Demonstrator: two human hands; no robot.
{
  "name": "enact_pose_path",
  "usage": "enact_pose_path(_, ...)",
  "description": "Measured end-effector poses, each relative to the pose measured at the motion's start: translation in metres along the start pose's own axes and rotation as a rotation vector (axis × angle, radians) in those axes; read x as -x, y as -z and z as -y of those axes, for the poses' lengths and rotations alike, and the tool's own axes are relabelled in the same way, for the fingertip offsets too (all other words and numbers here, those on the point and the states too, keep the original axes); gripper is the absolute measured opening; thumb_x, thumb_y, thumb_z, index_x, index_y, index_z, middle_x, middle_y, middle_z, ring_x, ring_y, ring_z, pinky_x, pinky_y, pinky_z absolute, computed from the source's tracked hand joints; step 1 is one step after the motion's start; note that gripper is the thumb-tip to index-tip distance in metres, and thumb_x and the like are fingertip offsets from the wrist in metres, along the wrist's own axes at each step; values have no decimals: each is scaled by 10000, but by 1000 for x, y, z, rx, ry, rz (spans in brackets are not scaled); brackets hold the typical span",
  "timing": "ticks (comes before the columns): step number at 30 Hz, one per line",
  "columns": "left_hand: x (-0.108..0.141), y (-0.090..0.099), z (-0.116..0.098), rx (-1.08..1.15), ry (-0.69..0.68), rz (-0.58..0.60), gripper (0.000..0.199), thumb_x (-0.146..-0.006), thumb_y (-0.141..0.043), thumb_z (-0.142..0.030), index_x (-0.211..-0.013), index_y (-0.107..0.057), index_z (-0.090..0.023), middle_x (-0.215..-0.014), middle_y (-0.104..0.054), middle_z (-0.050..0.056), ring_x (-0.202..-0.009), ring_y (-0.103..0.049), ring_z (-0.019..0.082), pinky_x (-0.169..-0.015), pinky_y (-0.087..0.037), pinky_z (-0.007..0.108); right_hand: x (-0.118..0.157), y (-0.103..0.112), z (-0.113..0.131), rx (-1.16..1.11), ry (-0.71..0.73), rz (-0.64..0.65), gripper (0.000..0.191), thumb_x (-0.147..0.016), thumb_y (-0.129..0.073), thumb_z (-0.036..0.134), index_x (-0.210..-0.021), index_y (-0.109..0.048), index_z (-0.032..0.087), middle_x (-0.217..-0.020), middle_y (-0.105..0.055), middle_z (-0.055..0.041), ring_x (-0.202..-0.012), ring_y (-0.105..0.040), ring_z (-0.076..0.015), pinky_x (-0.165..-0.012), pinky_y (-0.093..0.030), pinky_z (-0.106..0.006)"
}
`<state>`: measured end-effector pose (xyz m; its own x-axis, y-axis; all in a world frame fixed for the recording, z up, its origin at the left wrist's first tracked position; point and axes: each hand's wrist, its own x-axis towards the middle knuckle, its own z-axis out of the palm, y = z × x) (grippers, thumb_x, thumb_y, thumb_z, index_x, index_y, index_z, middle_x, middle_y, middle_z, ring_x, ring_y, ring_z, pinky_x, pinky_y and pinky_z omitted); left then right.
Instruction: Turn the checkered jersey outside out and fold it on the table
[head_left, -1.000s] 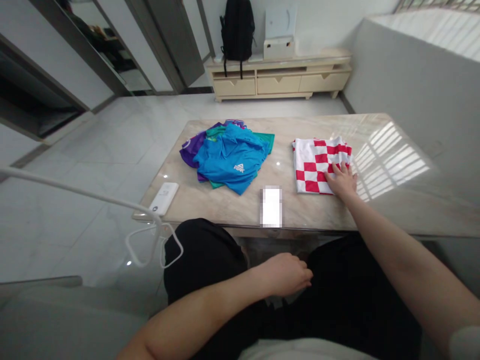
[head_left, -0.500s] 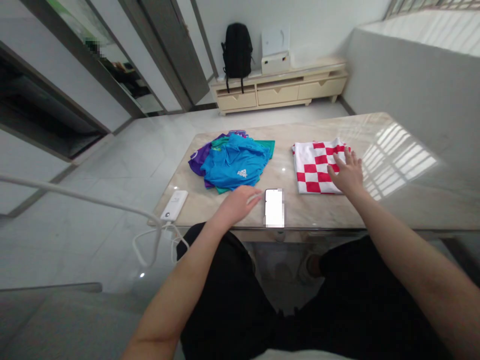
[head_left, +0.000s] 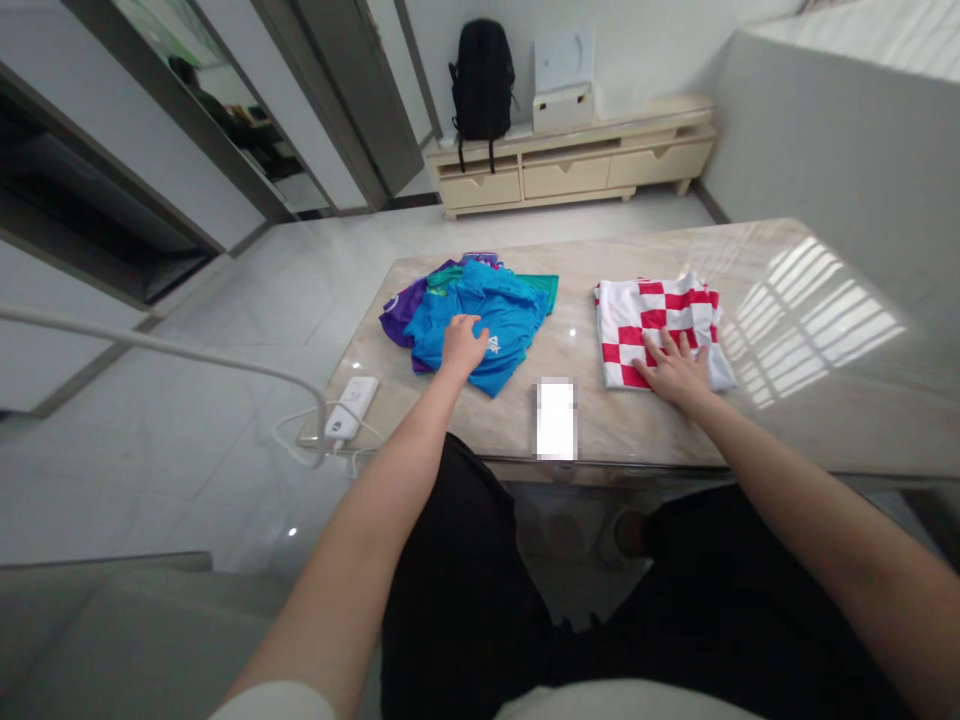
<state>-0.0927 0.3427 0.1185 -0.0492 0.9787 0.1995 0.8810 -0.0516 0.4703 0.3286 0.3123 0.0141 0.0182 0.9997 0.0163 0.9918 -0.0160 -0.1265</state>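
Spreading its fingers over the red-and-white checked cloth (head_left: 621,325), the right hand (head_left: 676,374) lies palm down near the cloth's front edge, grasping nothing. The left hand (head_left: 465,347) reaches over the blue shirt (head_left: 514,312), its fingers partly bent and thumb toward the shirt's white logo; whether it pinches any fabric or merely rests there, I cannot tell. Its fingertips are hard to make out against the cloth, and the hand covers part of the shirt's middle. The right hand likewise hides some of the checks beneath it. Between the two piles, near the table's front edge, a white rectangle (head_left: 556,420) is blurred into blocks, so its face cannot be read. Both arms run out of the frame at the bottom. The blue shirt, rumpled and loosely spread, sits on top of a heap on the left part of the marble-patterned table (head_left: 757,260), with a green garment (head_left: 546,290) and a purple garment (head_left: 401,312) showing from under it. The checked cloth lies well apart to the right, folded into a flat, roughly square bundle with a slightly uneven right side.
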Motion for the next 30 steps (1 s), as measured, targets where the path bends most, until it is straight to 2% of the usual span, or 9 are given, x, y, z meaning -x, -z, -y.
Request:
enact_pose_path(5, 2, -15, 19, -120, 104, 119, 513, -854, -737, -322, -1314, -614, -131, -1478, -533, 219, -1420, -435, 361, -1186, -311, 446, -1, 3, 2, 4, 2, 26, 742, -999, -237, 695, -1636, -245, 315, -1720, -149, -114, -1555, -132, -439, -1164, -75, -759)
enact_pose_path(8, 1, -13, 19, -159, 127, 150, 446, -850, -741, -316, -1263, -656, -171, -1410, -603, 189, -1355, -506, 341, -1131, -375, 415, 3, 9, 7, -16, -12, 16, 752, -997, -262, 688, -1623, -296, 273, -1714, -167, -125, -1553, -131, -442, -1166, -91, -757)
enact_pose_path(11, -1, -6, 17, -157, 150, 160, 285, -866, -727, -267, -1133, -714, -170, -1282, -684, 164, -1238, -596, 305, -1065, -438, 414, 8, 20, 16, -95, -16, -71, 741, -991, -342, 654, -1593, -372, 222, -1701, -208, -141, -1538, -160, -465, -1167, -113, -756)
enact_pose_path(13, -2, -1, 17, -127, 176, 152, 190, -895, -709, -271, -1044, -725, -153, -1190, -720, 137, -1147, -643, 270, -1028, -472, 432, 12, 27, 23, -166, 6, -145, 685, -998, -395, 572, -1559, -432, 182, -1685, -247, -157, -1524, -217, -451, -1187, -161, -712)
enact_pose_path(17, -2, 6, 17, -10, 242, 80, 158, -920, -695, -309, -901, -715, -153, -1050, -745, 86, -1047, -675, 230, -996, -496, 436, 16, 40, 37, -257, 57, -198, 573, -998, -440, 419, -1485, -529, 131, -1635, -355, -162, -1482, -355, -356, -1220, -289, -512)
enact_pose_path(20, -2, 12, 11, 123, 272, -14, 118, -882, -717, -273, -851, -711, -160, -1008, -753, 69, -1030, -677, 229, -997, -495, 439, 18, 48, 46, -331, 59, -192, 552, -976, -482, 377, -1457, -561, 117, -1598, -410, -173, -1443, -413, -357, -1211, -320, -485)
enact_pose_path(25, -8, 31, -21, 449, 298, -185, 157, -898, -587, -241, -886, -702, -135, -903, -738, 80, -893, -701, 218, -835, -559, 343, 18, 58, 66, -529, 22, -110, 487, -971, -504, 343, -1404, -614, 148, -1545, -494, -159, -1433, -432, -362, -1206, -324, -509)
enact_pose_path(28, -5, 52, -56, 644, 261, -265, 277, -992, -422, -285, -1047, -655, -146, -996, -718, 76, -920, -699, 161, -826, -563, 276, 21, 64, 89, -708, -14, 8, 431, -992, -491, 346, -1328, -659, 133, -1413, -621, -179, -1346, -536, -352, -1148, -400, -511)
enact_pose_path(30, 10, 63, -87, 897, 177, -265, 266, -1012, -420, -318, -1053, -633, -164, -999, -699, 58, -945, -692, 136, -861, -553, 253, 26, 70, 110, -856, -8, 110, 434, -1040, -423, 390, -1310, -658, 145, -1293, -700, -165, -1222, -637, -313, -1048, -500, -480)
